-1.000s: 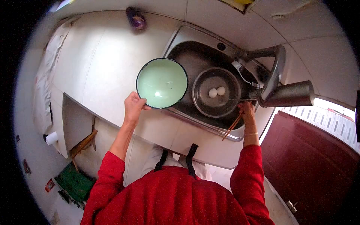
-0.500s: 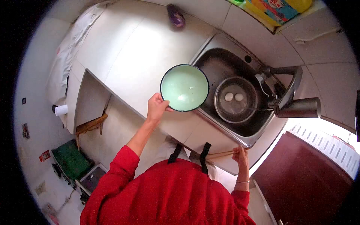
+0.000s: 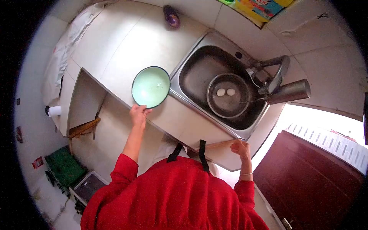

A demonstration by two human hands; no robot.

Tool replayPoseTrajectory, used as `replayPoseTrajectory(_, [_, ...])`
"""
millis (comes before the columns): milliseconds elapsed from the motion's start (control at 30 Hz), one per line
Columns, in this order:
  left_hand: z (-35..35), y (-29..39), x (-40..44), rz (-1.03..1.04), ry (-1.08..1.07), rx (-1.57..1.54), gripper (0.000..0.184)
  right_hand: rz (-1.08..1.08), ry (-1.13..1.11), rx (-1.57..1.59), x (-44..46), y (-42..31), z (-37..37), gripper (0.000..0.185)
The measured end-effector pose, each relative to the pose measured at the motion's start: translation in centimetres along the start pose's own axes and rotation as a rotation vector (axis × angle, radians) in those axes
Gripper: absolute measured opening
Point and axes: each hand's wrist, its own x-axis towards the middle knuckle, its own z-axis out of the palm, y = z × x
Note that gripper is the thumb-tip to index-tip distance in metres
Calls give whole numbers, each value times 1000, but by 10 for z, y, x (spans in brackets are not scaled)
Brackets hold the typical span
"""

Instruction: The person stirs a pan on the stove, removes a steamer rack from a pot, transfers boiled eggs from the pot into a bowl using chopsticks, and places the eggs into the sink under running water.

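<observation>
My left hand (image 3: pixel 138 115) grips the near rim of a pale green bowl (image 3: pixel 151 87) with a dark edge, over the counter left of the sink. Chopsticks (image 3: pixel 220 145) extend leftward from my closed right hand (image 3: pixel 240 148), at the sink's near right corner. Inside the metal sink (image 3: pixel 195 73) sits a round pan (image 3: pixel 229 103), with two white eggs (image 3: pixel 225 92) in it.
A dark faucet (image 3: pixel 283 73) reaches over the sink's right side. An eggplant (image 3: pixel 171 17) lies at the back of the counter (image 3: pixel 96 50). On the right is a dark red panel (image 3: pixel 306 172); a wooden stool (image 3: pixel 84 128) stands below on the left.
The bowl has moved left, away from the sink, in my left hand. My right hand has come from the sink's right side to its near corner with the chopsticks. The view has shifted.
</observation>
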Motion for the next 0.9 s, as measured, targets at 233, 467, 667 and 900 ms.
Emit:
replayPoseTrajectory(233, [-4,-6,-9,26,29,-20,17,-229,11,-63,-5,-55,-16,33])
replayPoseTrajectory(467, [-12,10,-37,83,30,34,16,-524,-61,-165,30,-72,-45,30])
replayPoseTrajectory(667, [6,16,-49,81,0,20,13,-608,2,-78,20,-175,-35,32])
replayPoseTrajectory(900, [-1,43,-64,100,-54,83,14,-437,-80,-136,0,-126,-2,24])
